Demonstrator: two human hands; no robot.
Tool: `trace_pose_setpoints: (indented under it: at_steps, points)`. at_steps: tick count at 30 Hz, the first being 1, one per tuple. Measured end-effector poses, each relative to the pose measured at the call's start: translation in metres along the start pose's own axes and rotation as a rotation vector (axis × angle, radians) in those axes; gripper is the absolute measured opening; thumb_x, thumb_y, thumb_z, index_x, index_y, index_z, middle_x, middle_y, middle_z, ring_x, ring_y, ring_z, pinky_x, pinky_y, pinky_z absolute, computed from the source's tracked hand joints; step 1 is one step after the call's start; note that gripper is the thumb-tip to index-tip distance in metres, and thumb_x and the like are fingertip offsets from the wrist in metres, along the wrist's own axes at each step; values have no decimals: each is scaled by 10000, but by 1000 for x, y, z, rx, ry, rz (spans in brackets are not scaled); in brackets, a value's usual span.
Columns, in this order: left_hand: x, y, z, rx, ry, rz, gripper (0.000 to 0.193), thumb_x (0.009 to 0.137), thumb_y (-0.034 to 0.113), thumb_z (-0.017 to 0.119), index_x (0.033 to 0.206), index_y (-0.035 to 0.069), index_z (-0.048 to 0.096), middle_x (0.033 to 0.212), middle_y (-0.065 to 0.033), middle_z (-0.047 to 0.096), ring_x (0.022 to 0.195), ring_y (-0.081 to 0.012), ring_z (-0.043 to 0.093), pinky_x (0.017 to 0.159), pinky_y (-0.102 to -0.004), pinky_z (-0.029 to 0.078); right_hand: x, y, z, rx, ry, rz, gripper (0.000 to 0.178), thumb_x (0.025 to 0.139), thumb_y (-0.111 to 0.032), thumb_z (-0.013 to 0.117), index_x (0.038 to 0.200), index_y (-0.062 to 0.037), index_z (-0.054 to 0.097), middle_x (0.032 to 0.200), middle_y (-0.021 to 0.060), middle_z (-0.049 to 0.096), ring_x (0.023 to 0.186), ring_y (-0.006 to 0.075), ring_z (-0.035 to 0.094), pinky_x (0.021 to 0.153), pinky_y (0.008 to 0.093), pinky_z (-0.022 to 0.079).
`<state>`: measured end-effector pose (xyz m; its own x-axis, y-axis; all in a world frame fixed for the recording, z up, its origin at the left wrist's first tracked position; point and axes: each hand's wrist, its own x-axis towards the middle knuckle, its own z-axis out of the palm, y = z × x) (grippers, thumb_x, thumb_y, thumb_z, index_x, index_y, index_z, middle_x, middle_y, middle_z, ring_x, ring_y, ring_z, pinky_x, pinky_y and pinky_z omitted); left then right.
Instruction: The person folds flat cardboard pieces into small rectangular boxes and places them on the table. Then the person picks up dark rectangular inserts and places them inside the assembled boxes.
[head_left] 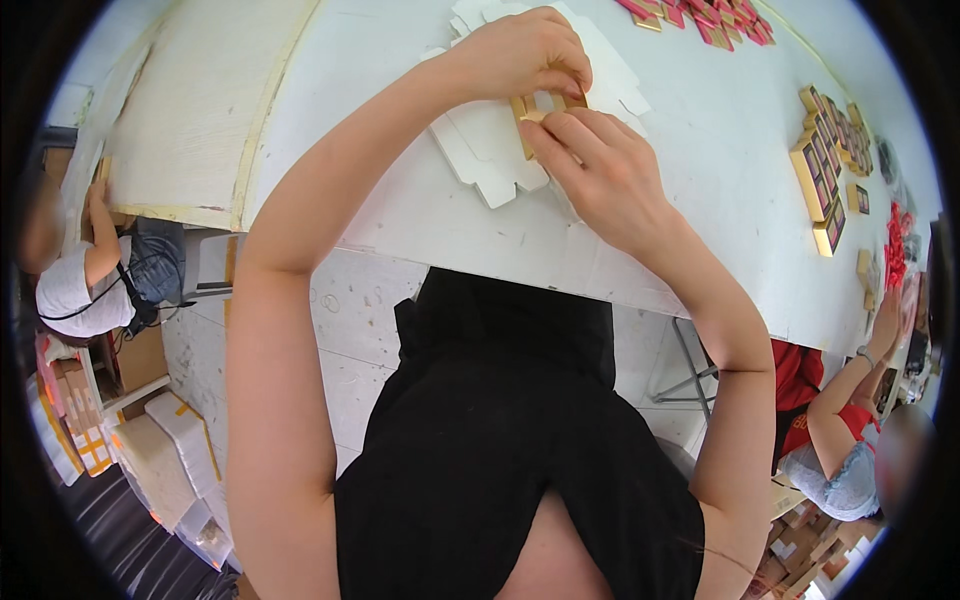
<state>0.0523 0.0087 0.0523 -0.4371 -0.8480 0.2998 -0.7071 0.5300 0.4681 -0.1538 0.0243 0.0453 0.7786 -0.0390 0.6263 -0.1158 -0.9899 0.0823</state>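
Note:
Between my hands is a small gold box (521, 110) with a frame-like top, partly hidden by my fingers. My left hand (530, 55) pinches its far edge with thumb and fingertips. Closer to me, my right hand (605, 170) grips the near side, its thumb and fingers closed on the gold edge. Under both hands lie flat white die-cut card sheets (475, 155) with tabs and notches, overlapping on the white table (370, 170).
Gold boxes with dark windows (820, 170) stand in rows at the right. Pink and gold pieces (705, 18) are heaped at the far edge. One person (90, 280) sits at the left, another (835, 450) works at the right. A folding stool (685, 375) is under the table.

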Motion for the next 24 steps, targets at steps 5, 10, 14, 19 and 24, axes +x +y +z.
trace_pose_setpoints:
  at_steps: [5,10,14,19,24]
  points:
    - [-5,1,2,9,70,17,62,876,192,718,889,132,727,966,69,686,1126,-185,539,925,-349,474,-1,9,-1,131,-113,81,154,733,-5,665,881,-47,677,788,22,618,785,195,632,750,330,511]
    - [-10,15,-9,328,-21,31,87,892,228,703,864,146,708,909,69,673,1016,-166,582,838,-350,479,16,28,-24,296,-525,6,73,809,-34,709,870,-53,672,902,37,679,909,235,652,1050,426,429]
    - [-11,39,-29,471,-259,-155,77,906,206,685,882,133,688,883,29,671,833,-197,624,704,-372,490,16,19,-49,205,-715,86,93,811,-72,731,862,-39,661,1062,69,655,1103,260,593,1150,471,357]
    - [-43,57,-40,162,-50,-136,120,908,118,665,1025,95,674,896,-39,662,802,-247,646,714,-375,543,4,42,-31,42,-170,250,164,793,-89,767,937,-36,709,1380,88,544,1289,283,497,1062,422,468]
    - [-68,48,-44,-87,-237,-75,242,834,26,722,1070,55,679,1103,-49,626,982,-243,643,825,-326,570,-7,80,-2,286,-242,265,281,771,7,750,1043,-42,701,1442,88,510,1306,308,494,1023,369,510]
